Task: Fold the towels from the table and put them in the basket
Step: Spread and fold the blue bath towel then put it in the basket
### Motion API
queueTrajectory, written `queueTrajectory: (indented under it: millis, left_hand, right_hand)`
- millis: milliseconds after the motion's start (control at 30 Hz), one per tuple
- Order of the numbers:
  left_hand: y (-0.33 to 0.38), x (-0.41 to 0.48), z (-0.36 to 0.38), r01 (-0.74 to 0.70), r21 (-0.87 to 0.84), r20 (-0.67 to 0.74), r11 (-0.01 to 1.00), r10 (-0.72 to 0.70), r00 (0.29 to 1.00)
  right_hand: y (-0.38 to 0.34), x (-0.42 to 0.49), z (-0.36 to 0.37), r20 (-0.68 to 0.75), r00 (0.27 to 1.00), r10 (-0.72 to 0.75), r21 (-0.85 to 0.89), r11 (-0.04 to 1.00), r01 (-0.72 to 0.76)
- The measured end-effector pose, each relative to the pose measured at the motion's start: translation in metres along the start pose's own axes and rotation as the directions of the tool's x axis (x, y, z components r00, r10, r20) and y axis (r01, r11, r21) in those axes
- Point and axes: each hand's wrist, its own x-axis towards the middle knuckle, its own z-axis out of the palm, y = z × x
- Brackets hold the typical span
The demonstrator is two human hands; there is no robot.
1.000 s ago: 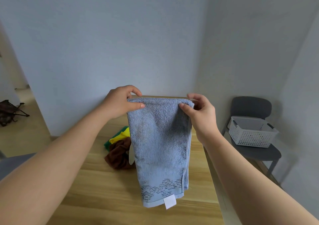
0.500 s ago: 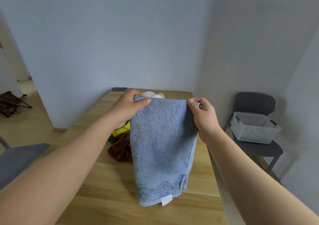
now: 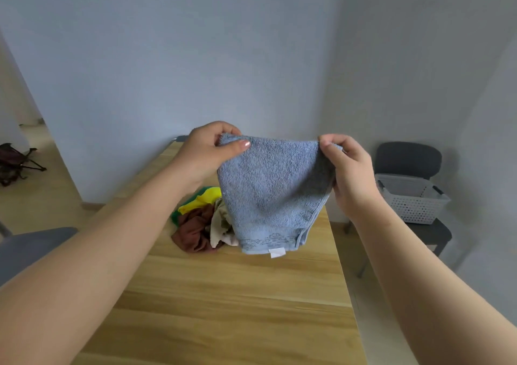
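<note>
A person's two bare forearms reach in from 7 and 5 o'clock over a pale wooden tabletop [image 3: 223, 294]. At the centre, both hands hold up a blue towel [image 3: 268, 191], already doubled over, by its top edge. The left hand [image 3: 207, 152] pinches the 11 o'clock corner between thumb and curled fingers [image 3: 237, 146]. The right hand [image 3: 349, 168] grasps the 1 o'clock corner the same way. The towel hangs clear above the tabletop, its patterned hem and white label [image 3: 277, 252] at 6 o'clock.

A second ago the towel hung as a long, narrow strip. Now the hands are wider apart and the cloth looks broader and shorter, its hem swung away from the person. This probably means the towel is being spread for its next fold, so it is not yet ready to be put away.

Just behind the hem, at 8 o'clock, a heap of unfolded towels [image 3: 198, 224], brown, cream, yellow and green, lies on the tabletop, so more work remains.

Farther off, at 3 o'clock, a white perforated basket [image 3: 414, 199] sits on a dark grey chair [image 3: 408, 157], well apart from the towel. What it holds cannot be seen.
</note>
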Motion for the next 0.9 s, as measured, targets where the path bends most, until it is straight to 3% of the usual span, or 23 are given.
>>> queueTrajectory:
  millis: [100, 200, 333, 400, 467, 533, 633, 733, 833, 900]
  left_hand:
    - [-0.027, -0.031, 0.008, 0.130, 0.019, 0.110, 0.991, -0.132, 0.985]
    - [-0.060, -0.066, 0.018, 0.310, 0.029, 0.259, 0.950, -0.307, 0.916]
    - [-0.097, -0.102, 0.030, 0.518, 0.040, 0.462, 0.855, -0.475, 0.749]
    - [-0.111, -0.112, 0.036, 0.566, 0.080, 0.512, 0.821, -0.520, 0.683]
    - [-0.125, -0.118, 0.042, 0.608, 0.094, 0.509, 0.789, -0.563, 0.652]
    - [-0.140, -0.117, 0.046, 0.650, 0.089, 0.430, 0.755, -0.618, 0.659]
    - [-0.160, -0.114, 0.052, 0.732, 0.041, 0.307, 0.680, -0.706, 0.639]
    - [-0.170, -0.116, 0.058, 0.780, 0.065, 0.298, 0.623, -0.758, 0.581]
    - [-0.180, -0.113, 0.059, 0.769, -0.102, 0.185, 0.631, -0.747, 0.638]
    - [-0.183, -0.107, 0.058, 0.735, -0.222, 0.104, 0.641, -0.734, 0.671]
  right_hand:
    - [0.024, -0.027, -0.017, 0.078, 0.990, 0.118, -0.059, 0.992, -0.113]
    - [0.056, -0.054, -0.040, 0.190, 0.937, 0.292, -0.141, 0.953, -0.268]
    - [0.085, -0.082, -0.065, 0.365, 0.734, 0.573, -0.268, 0.820, -0.507]
    - [0.097, -0.091, -0.073, 0.412, 0.621, 0.667, -0.308, 0.743, -0.594]
    - [0.111, -0.098, -0.079, 0.399, 0.553, 0.732, -0.339, 0.678, -0.653]
    - [0.129, -0.102, -0.082, 0.287, 0.568, 0.771, -0.360, 0.636, -0.682]
    - [0.153, -0.102, -0.083, 0.076, 0.647, 0.759, -0.416, 0.614, -0.671]
    - [0.164, -0.098, -0.073, 0.044, 0.723, 0.690, -0.381, 0.681, -0.626]
    - [0.165, -0.093, -0.059, 0.051, 0.751, 0.658, -0.208, 0.743, -0.636]
    - [0.168, -0.093, -0.056, 0.075, 0.718, 0.692, -0.179, 0.717, -0.673]
